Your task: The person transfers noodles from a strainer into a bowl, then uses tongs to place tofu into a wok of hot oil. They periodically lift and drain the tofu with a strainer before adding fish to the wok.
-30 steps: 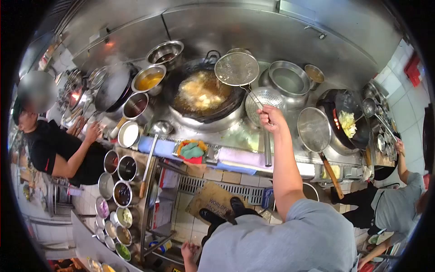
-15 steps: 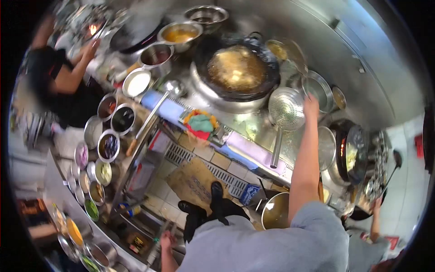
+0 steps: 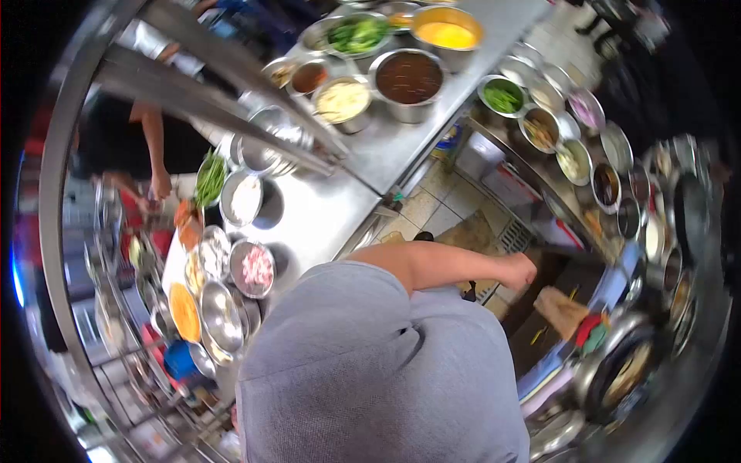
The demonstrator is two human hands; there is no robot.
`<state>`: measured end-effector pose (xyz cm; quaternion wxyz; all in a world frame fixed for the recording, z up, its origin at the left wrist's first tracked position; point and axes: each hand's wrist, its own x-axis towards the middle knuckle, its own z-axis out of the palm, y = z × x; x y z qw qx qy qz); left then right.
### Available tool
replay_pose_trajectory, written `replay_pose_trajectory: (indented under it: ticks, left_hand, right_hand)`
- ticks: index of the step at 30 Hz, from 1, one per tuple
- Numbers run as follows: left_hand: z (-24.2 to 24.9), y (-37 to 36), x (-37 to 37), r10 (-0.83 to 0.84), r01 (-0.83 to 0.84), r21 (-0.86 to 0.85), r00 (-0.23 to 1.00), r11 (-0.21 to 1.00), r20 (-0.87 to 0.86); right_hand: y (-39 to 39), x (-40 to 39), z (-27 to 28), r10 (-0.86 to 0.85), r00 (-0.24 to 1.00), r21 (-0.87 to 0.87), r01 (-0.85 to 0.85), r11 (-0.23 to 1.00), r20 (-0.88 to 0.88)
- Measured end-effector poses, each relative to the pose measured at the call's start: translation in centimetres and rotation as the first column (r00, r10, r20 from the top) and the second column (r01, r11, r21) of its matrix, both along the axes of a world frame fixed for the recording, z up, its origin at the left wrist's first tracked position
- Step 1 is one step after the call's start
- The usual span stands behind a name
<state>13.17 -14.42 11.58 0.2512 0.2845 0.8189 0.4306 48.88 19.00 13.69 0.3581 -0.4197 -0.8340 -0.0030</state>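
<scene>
My left hand is a closed fist with nothing visible in it, at the end of my bare forearm stretched to the right across my body. Behind it lie the floor and the dark space before the stove. Nearest on the stove ledge is a bunched red, green and yellow cloth. Past that, at the lower right, sits a dark wok, blurred. My right hand is out of sight, beyond my grey shirt.
A steel table carries bowls of diced pink meat, shredded food, greens, yellow liquid and dark sauce. Steel posts rise at left, with another person beyond. Several containers line the shelf at right.
My view has swung left, so the stove has gone from the middle to the right edge. My right hand, earlier at a strainer's handle, has left view; my left fist now shows mid-frame.
</scene>
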Motion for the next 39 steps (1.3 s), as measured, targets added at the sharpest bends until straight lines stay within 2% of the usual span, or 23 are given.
replay_pose_trajectory:
  ticks: [1, 3, 6, 8, 9, 11, 12, 14, 15, 16, 17, 18, 19, 20, 22, 23, 25, 26, 31, 33, 35, 36, 39]
  left_hand:
    - [2.5, -0.5, -0.4, -0.05, 0.05, 0.007, 0.998, 0.999, -0.025]
    - [6.5, -3.2, -0.6, -0.047, 0.065, 0.328, 0.997, 0.943, -0.062]
    - [15.5, -11.1, 0.6, -0.024, 0.025, 0.423, 1.0, 0.906, -0.009]
    - [19.5, -17.6, 2.6, -0.221, -0.004, 0.589, 0.925, 0.808, 0.31]
    - [19.1, -20.1, 4.0, -0.185, -0.171, 0.67, 0.885, 0.723, 0.426]
    - [16.6, -24.7, 7.6, -0.057, -0.532, 0.712, 0.782, 0.458, 0.621]
    - [14.7, -25.9, 9.6, -0.047, -0.711, 0.695, 0.695, 0.106, 0.718]
    - [11.1, -28.8, 13.9, -0.011, -0.912, 0.299, 0.315, -0.281, 0.949]
    - [9.1, -29.6, 16.2, -0.019, -0.893, 0.083, 0.102, -0.443, 0.995]
    - [6.5, -30.2, 19.0, -0.035, -0.798, 0.082, 0.128, -0.597, 0.991]
    - [6.0, -30.9, 21.2, -0.014, -0.674, -0.015, -0.007, -0.739, 1.0]
    - [5.3, -31.7, 23.5, -0.013, -0.532, -0.059, -0.09, -0.845, 0.996]
    - [4.6, -32.7, 25.4, -0.066, -0.358, -0.124, -0.17, -0.925, 0.983]
    - [3.8, -33.6, 27.2, -0.138, -0.171, -0.181, -0.234, -0.969, 0.962]
    - [3.1, -35.1, 30.6, -0.046, 0.006, -0.046, -0.309, -0.999, 0.95]
    - [3.0, -35.1, 31.1, -0.04, 0.017, -0.037, -0.305, -0.999, 0.951]
    - [4.1, -35.5, 31.9, 0.165, -0.054, 0.165, -0.585, -0.985, 0.794]
    - [3.7, -35.3, 32.1, 0.177, -0.092, 0.152, -0.599, -0.984, 0.781]
    - [3.9, -30.8, 28.4, 0.277, -0.289, 0.137, -0.528, -0.948, 0.803]
    - [3.2, -31.6, 27.7, 0.297, -0.399, 0.096, -0.48, -0.912, 0.826]
    - [2.7, -32.5, 27.6, 0.466, -0.526, 0.109, -0.616, -0.844, 0.635]
    - [3.2, -34.0, 28.1, 0.435, -0.482, 0.105, -0.649, -0.87, 0.624]
    - [0.4, -39.4, 30.9, 0.386, -0.221, 0.319, -0.606, -0.921, 0.695]
  right_hand:
    - [0.3, -3.0, 2.3, 0.065, 0.998, -0.023, -0.065, 0.998, -0.008]
    - [0.3, -9.3, 7.9, 0.199, 0.979, -0.106, -0.202, 0.974, -0.037]
    - [-1.2, -18.6, 15.7, 0.432, 0.898, -0.299, -0.436, 0.849, -0.083]
    - [-3.7, -25.0, 17.9, 0.611, 0.783, -0.445, -0.591, 0.673, -0.116]
    - [-5.3, -27.9, 18.4, 0.69, 0.712, -0.52, -0.643, 0.562, -0.134]
    - [-9.4, -33.2, 18.2, 0.825, 0.542, -0.664, -0.678, 0.316, -0.161]
    - [-11.3, -35.8, 17.0, 0.889, 0.422, -0.728, -0.664, 0.172, -0.175]
    - [-18.1, -38.5, 15.3, 0.949, 0.217, -0.777, -0.628, -0.045, -0.23]
    - [-22.0, -38.6, 15.4, 0.955, 0.132, -0.767, -0.629, -0.125, -0.264]
    - [-23.8, -39.4, 15.0, 0.979, 0.047, -0.802, -0.582, -0.135, -0.199]
    - [-25.5, -40.2, 14.5, 0.989, -0.043, -0.834, -0.532, -0.145, -0.145]
    - [-27.6, -40.0, 14.2, 0.963, -0.037, -0.859, -0.445, -0.254, -0.266]
    - [-28.5, -40.7, 13.3, 0.963, -0.094, -0.873, -0.407, -0.269, -0.254]
    - [-29.9, -41.0, 13.0, 0.96, -0.119, -0.888, -0.364, -0.28, -0.254]
    - [-33.5, -39.9, 14.6, 0.956, -0.215, -0.906, -0.329, -0.265, -0.201]
    - [-33.9, -40.5, 14.1, 0.951, -0.226, -0.903, -0.329, -0.277, -0.209]
    - [-35.3, -41.4, 12.7, 0.883, -0.321, -0.863, -0.263, -0.431, -0.343]
    - [-35.8, -41.9, 12.6, 0.841, -0.364, -0.84, -0.222, -0.495, -0.4]
    - [-37.8, -42.3, 13.7, 0.824, -0.38, -0.827, -0.214, -0.519, -0.419]
    - [-37.7, -42.4, 13.5, 0.869, -0.38, -0.872, -0.242, -0.425, -0.318]
    - [-36.7, -42.8, 10.9, 0.856, -0.382, -0.867, -0.217, -0.448, -0.347]
    - [-36.3, -43.0, 10.5, 0.874, -0.377, -0.914, -0.141, -0.38, -0.305]
    - [-35.6, -42.5, 9.6, 0.881, -0.421, -0.934, -0.175, -0.31, -0.214]
